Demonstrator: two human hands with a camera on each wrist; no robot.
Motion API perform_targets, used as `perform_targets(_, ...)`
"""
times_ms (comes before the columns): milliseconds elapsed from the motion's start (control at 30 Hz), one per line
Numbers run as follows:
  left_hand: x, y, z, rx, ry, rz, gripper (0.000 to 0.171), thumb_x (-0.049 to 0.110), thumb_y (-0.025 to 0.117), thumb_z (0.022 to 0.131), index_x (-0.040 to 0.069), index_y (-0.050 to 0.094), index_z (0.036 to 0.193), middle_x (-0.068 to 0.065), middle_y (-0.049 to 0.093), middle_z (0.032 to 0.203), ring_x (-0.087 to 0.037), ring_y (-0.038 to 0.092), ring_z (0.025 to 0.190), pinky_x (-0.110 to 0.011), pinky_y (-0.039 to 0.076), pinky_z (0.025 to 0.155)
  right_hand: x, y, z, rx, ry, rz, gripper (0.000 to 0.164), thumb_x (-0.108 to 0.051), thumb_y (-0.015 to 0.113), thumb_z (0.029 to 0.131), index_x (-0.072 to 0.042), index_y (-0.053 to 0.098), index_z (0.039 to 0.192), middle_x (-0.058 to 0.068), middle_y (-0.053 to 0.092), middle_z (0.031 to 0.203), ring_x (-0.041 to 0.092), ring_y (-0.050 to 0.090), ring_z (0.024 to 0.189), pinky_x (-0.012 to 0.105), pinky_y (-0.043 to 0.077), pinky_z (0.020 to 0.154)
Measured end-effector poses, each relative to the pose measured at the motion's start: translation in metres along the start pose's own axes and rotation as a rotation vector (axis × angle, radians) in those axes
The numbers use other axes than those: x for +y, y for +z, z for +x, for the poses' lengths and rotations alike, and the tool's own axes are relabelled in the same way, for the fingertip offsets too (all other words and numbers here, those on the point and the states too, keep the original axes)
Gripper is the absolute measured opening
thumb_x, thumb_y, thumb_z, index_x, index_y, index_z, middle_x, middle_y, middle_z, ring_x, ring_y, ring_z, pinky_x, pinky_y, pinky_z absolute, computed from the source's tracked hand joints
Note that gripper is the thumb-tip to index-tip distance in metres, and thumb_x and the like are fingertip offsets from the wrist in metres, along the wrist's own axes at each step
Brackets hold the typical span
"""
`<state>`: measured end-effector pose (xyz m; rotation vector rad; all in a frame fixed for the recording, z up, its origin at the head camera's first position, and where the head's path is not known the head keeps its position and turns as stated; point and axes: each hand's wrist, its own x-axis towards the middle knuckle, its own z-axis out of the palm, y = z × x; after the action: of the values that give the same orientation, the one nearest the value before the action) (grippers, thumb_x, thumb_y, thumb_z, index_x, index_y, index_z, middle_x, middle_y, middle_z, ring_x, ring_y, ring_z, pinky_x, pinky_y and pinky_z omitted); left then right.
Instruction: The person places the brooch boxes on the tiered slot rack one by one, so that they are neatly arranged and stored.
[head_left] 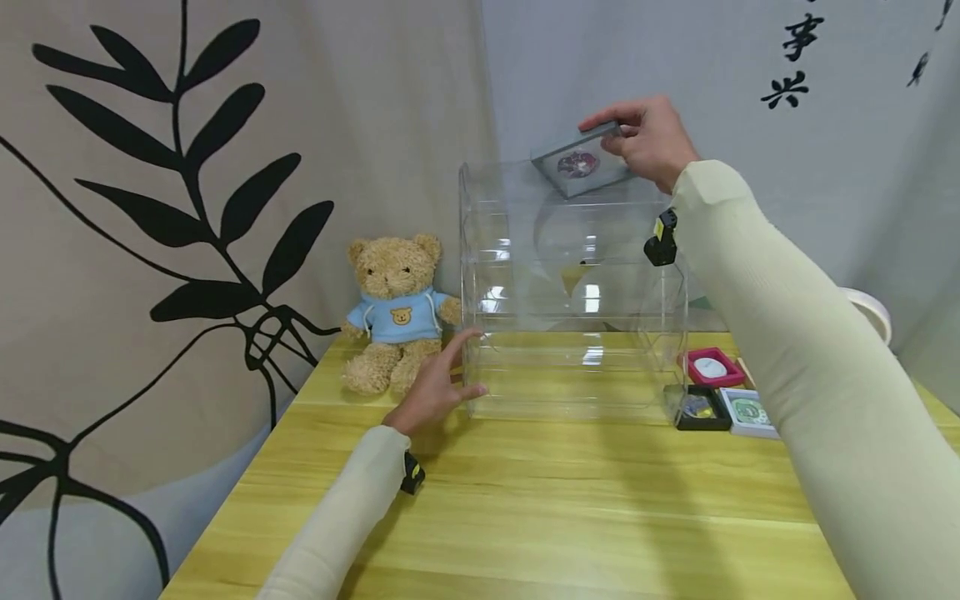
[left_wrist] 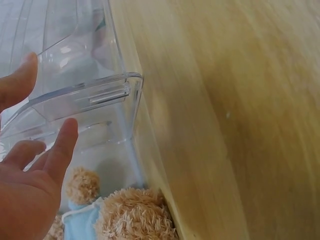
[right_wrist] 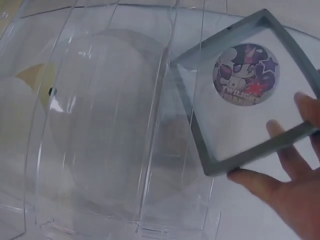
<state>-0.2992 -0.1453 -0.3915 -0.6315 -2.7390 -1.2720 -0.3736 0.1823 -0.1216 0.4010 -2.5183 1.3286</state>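
Observation:
A clear acrylic rack (head_left: 555,350) with several tiers stands upright on the table. Above its top tier, my right hand (head_left: 651,143) grips a grey square display frame (head_left: 558,171) by one corner, tilted. In the right wrist view, the frame (right_wrist: 200,142) has a clear middle with a round cartoon badge (right_wrist: 245,75) in it. Down at the rack's left side is my left hand (head_left: 435,387), thumb and fingers spread and fairly straight. In the left wrist view that hand (left_wrist: 35,175) lies along the rack's side panel (left_wrist: 95,97); firm contact is hard to tell.
A teddy bear (head_left: 396,312) in a blue hoodie sits left of the rack. To the right lie a pink frame (head_left: 731,375), a black frame (head_left: 703,423) and a white frame (head_left: 752,429). Behind the wooden table (head_left: 525,517) hangs a printed curtain (head_left: 405,100).

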Motion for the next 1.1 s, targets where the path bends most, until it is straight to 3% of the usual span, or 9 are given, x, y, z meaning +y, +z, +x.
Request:
perform_targets(67, 0.000, -0.001, 0.000, 0.008, 0.001, 0.008, 0.089, 0.014, 0.081, 0.084, 0.040, 0.032, 0.153, -0.006, 0.032, 0.165, -0.042, 0.050, 0.138, -0.056, 0.056, 0.103, 0.001, 0.002, 0.002, 0.002, -0.004, -0.005, 0.037, -0.007, 0.054, 0.103, -0.025, 0.067, 0.132, 0.002, 0.050, 0.154, 0.010, 0.063, 0.110, 0.016, 0.047, 0.066)
perform_targets(133, 0.000, -0.002, 0.000, 0.015, -0.001, 0.013, 0.088, 0.015, 0.081, 0.084, 0.041, 0.032, 0.152, -0.005, 0.033, 0.164, -0.042, 0.050, 0.138, -0.056, 0.055, 0.103, 0.004, 0.005, 0.004, 0.011, -0.009, -0.012, 0.038, -0.009, 0.053, 0.103, -0.027, 0.066, 0.134, 0.001, 0.050, 0.155, 0.005, 0.057, 0.082, 0.015, 0.038, 0.050)
perform_targets(233, 0.000, -0.002, 0.000, 0.013, 0.015, 0.008, 0.088, 0.013, 0.081, 0.084, 0.038, 0.032, 0.153, -0.007, 0.033, 0.164, -0.044, 0.048, 0.139, -0.057, 0.054, 0.104, 0.010, 0.010, 0.006, 0.033, -0.004, -0.026, 0.040, -0.011, 0.050, 0.105, -0.032, 0.062, 0.137, -0.003, 0.046, 0.158, 0.004, 0.054, 0.083, 0.014, 0.033, 0.044)
perform_targets(333, 0.000, 0.000, 0.000, 0.003, 0.017, 0.004, 0.089, 0.014, 0.081, 0.084, 0.039, 0.031, 0.153, -0.006, 0.033, 0.164, -0.044, 0.048, 0.139, -0.058, 0.054, 0.105, 0.015, 0.018, 0.008, 0.098, 0.019, -0.038, 0.041, -0.014, 0.047, 0.106, -0.036, 0.059, 0.139, -0.008, 0.045, 0.157, 0.005, 0.054, 0.104, 0.016, 0.032, 0.047)
perform_targets(500, 0.000, 0.002, 0.000, 0.003, 0.021, 0.008, 0.089, 0.015, 0.081, 0.084, 0.041, 0.031, 0.153, -0.004, 0.034, 0.164, -0.042, 0.050, 0.138, -0.059, 0.054, 0.104, 0.015, 0.036, 0.012, 0.261, 0.061, -0.059, 0.041, -0.015, 0.043, 0.107, -0.038, 0.063, 0.134, -0.006, 0.048, 0.156, 0.006, 0.045, 0.067, 0.017, 0.033, 0.049)
perform_targets(633, 0.001, 0.002, 0.001, 0.008, 0.043, 0.012, 0.089, 0.014, 0.081, 0.085, 0.040, 0.030, 0.154, -0.004, 0.034, 0.164, -0.042, 0.050, 0.138, -0.057, 0.054, 0.104, 0.009, 0.047, 0.014, 0.311, 0.085, -0.114, 0.043, -0.015, 0.044, 0.106, -0.038, 0.060, 0.138, 0.006, 0.036, 0.157, 0.006, 0.046, 0.098, 0.015, 0.042, 0.078)
perform_targets(800, 0.000, 0.001, 0.000, 0.008, 0.037, -0.009, 0.089, 0.014, 0.080, 0.085, 0.042, 0.031, 0.153, -0.003, 0.033, 0.164, -0.042, 0.049, 0.139, -0.054, 0.055, 0.106, 0.006, 0.052, 0.014, 0.182, 0.099, -0.146, 0.055, -0.022, 0.045, 0.105, -0.039, 0.033, 0.156, 0.017, 0.014, 0.159, 0.025, 0.031, 0.138, 0.030, 0.040, 0.113)
perform_targets(967, -0.002, 0.001, 0.000, -0.004, 0.032, -0.027, 0.089, 0.013, 0.080, 0.086, 0.038, 0.030, 0.155, -0.004, 0.031, 0.165, -0.042, 0.049, 0.139, -0.052, 0.055, 0.106, 0.009, 0.059, 0.013, 0.060, 0.058, -0.204, 0.072, -0.033, 0.043, 0.106, -0.036, -0.004, 0.160, 0.020, 0.009, 0.160, 0.032, 0.028, 0.144, 0.043, 0.036, 0.122)
perform_targets(1100, -0.003, 0.003, 0.000, 0.003, 0.024, -0.022, 0.089, 0.014, 0.080, 0.086, 0.042, 0.030, 0.154, -0.002, 0.032, 0.165, -0.042, 0.051, 0.137, -0.053, 0.055, 0.105, 0.010, 0.070, 0.011, 0.003, -0.001, -0.238, 0.081, -0.034, 0.043, 0.106, -0.027, -0.019, 0.158, 0.023, 0.013, 0.161, 0.033, 0.029, 0.147, 0.044, 0.030, 0.128)
